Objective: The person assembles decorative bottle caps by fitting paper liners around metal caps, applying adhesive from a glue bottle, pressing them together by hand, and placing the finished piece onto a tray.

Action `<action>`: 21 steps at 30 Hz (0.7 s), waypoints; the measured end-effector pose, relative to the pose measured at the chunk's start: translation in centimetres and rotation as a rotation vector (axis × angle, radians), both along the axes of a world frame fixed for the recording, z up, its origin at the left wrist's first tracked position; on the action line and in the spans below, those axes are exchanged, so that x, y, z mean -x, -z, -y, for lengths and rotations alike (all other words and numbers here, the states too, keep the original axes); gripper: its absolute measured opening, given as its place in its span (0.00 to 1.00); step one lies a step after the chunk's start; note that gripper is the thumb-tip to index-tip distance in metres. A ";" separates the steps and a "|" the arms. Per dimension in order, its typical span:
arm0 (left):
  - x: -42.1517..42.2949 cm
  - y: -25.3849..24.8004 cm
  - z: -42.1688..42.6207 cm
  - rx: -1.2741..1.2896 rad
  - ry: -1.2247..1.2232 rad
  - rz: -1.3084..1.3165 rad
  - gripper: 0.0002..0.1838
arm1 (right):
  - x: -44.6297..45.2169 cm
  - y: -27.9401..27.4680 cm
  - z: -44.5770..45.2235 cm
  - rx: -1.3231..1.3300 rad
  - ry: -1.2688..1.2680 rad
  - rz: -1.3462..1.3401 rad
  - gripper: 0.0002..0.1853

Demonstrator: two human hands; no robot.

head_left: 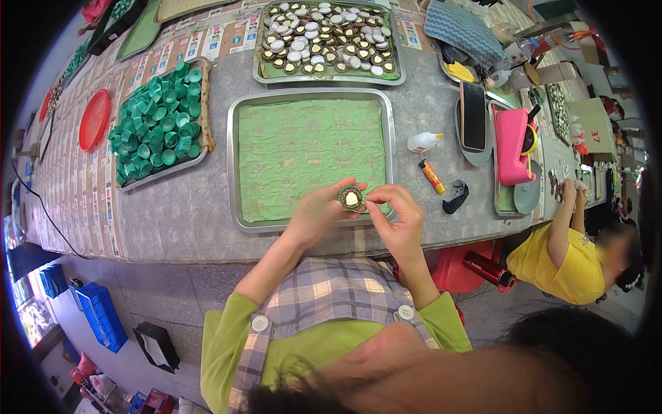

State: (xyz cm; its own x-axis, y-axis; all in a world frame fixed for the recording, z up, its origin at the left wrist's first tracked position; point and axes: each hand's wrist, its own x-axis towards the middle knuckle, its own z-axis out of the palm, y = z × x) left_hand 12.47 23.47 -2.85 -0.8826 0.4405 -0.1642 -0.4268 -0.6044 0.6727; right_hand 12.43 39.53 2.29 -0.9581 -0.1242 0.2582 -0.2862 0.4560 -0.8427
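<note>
Over the near edge of a green-lined metal tray [310,152], my left hand [312,215] holds a small green fluted cup [351,199]. Inside the cup sits a dark round piece with a cream-coloured shape on its face. My right hand [400,219] is closed, thumb and forefinger pinched at the cup's right rim. A pile of similar empty green cups [162,124] fills a tray at the left. Beyond the lined tray, another tray holds many dark round pieces [324,41], some with white discs and some with cream shapes on top.
Right of the lined tray lie a white squeeze bottle [423,142], an orange tube [432,176] and a black strap [456,197]. Further right are a phone [472,116] and a pink tape dispenser [512,146]. A red plate [94,120] lies far left. A person in yellow [562,262] works at the right.
</note>
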 end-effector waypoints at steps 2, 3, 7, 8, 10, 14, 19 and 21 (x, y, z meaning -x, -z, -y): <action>0.1 -0.5 0.0 0.102 0.018 -0.004 0.25 | 0.0 -0.1 0.0 0.000 0.001 0.003 0.06; 0.2 -0.9 -0.1 0.102 0.018 -0.004 0.25 | 0.0 -0.1 0.0 0.000 0.001 0.003 0.06; 0.2 -1.8 -0.5 0.191 -0.024 0.072 0.24 | -0.1 -0.1 0.0 0.012 0.004 0.012 0.06; 0.2 -1.9 -0.5 0.138 -0.033 0.106 0.24 | -0.1 -0.1 0.1 0.017 0.004 0.015 0.06; 0.2 -2.1 -0.5 0.181 -0.022 0.102 0.24 | -0.1 0.1 0.0 0.013 -0.001 0.005 0.06; 0.2 -1.9 -0.4 0.249 0.000 0.074 0.24 | -0.1 0.1 -0.1 0.004 -0.007 -0.018 0.05; 0.3 -2.1 -0.3 0.283 0.018 0.042 0.26 | -0.2 0.1 -0.1 0.008 -0.001 -0.008 0.05; 0.2 -1.9 -0.3 0.255 0.022 0.045 0.26 | -0.2 0.1 -0.1 0.005 -0.002 -0.013 0.05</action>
